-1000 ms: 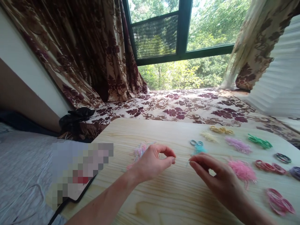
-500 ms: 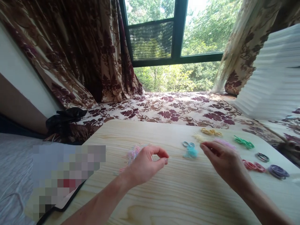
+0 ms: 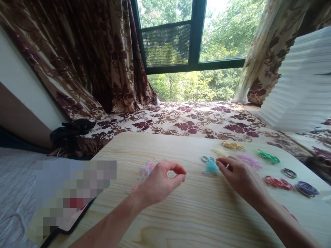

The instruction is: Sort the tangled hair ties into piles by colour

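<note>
Head | left fingers [image 3: 178, 167] together | right fingers [image 3: 223, 161] together beside turquoise bundle [image 3: 210, 167] | pixelated item [image 3: 76, 194] unreadable

Pale wood-grain tabletop [image 3: 196, 215]; small coloured goods in separate clusters.
Left: mixed pastel heap [image 3: 147, 168]; pixelated, black-edged flat object [image 3: 67, 224] nearer. Right of centre: turquoise heap [image 3: 211, 168], blue-grey rings [image 3: 204, 158] just beyond. Far right: cream heap [image 3: 218, 151], yellow bands [image 3: 232, 145], lilac heap [image 3: 248, 161], green bands [image 3: 269, 156]. Nearer: dark rings [image 3: 293, 173], red bands [image 3: 269, 180], purple bands [image 3: 307, 189].

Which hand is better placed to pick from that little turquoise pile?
Probably the right hand: it is close beside the turquoise pile, while the left hand is farther off, nearer the multicoloured pile.
</note>
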